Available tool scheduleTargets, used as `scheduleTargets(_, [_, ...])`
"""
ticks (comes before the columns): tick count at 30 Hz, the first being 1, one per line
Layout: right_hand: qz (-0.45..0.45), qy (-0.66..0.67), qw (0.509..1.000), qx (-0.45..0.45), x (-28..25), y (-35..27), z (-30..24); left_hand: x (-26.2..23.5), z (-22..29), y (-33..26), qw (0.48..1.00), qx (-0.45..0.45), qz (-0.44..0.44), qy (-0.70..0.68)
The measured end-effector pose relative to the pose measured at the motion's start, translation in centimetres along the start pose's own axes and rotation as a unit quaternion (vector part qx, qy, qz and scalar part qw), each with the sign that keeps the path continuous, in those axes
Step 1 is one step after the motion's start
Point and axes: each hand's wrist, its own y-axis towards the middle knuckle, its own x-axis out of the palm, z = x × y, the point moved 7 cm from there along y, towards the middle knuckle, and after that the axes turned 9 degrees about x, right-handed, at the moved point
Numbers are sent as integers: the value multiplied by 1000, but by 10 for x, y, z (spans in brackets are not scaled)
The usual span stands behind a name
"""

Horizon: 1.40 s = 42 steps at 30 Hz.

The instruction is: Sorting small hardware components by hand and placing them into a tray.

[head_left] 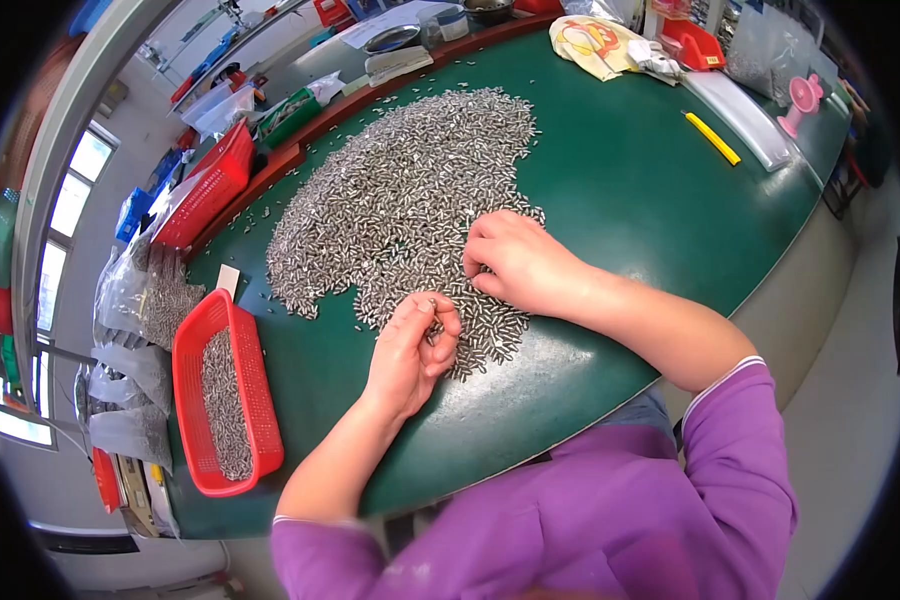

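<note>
A wide heap of small silvery metal parts (400, 170), short and rod-like, spreads over the green tabletop (610, 170). At the heap's near edge my left hand (410, 345) is turned partly palm up, its fingers curled. One small metal part seems pinched between its thumb and forefinger. My right hand (525, 262) reaches over the heap's right side, knuckles up and fingers bent down to the parts. Whatever its fingertips hold is hidden. To the left, a red plastic basket (262, 400) contains many of the same metal parts.
Bags of metal parts (135, 385) stand beyond the basket. Another red basket (210, 185) sits at the far left, by the table's raised red-brown edge (370, 98). A yellow cutter-like tool (712, 138), a clear plastic strip (740, 120) and a pink fan (800, 100) lie far right.
</note>
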Motion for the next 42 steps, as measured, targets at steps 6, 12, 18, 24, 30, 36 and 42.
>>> scheduleTargets(6, [6, 72, 996, -58, -16, 2, -25, 8, 0, -3, 999, -3, 27, 19])
scheduleTargets(12, [-24, 155, 978, -136, -15, -4, -43, 7, -1, -2, 998, -8, 7, 54])
scheduleTargets(18, [-24, 127, 990, -48, -10, 0, -27, 8, 0, -1, 999, -13, -3, 39])
scheduleTargets(24, [12, -14, 999, -49, 3, -2, -10, 4, -1, -2, 1000, -9, 13, 14])
scheduleTargets(30, [40, -18, 996, -77, 6, -2, -13, 3, -1, -2, 1000, -9, 15, 9])
scheduleTargets(36, [24, -9, 991, -131, 6, -1, -19, 1, -2, -2, 1000, -12, 19, 10])
scheduleTargets(42, [40, -14, 990, -138, 4, -2, -22, 1, -2, -2, 999, -17, 27, 17])
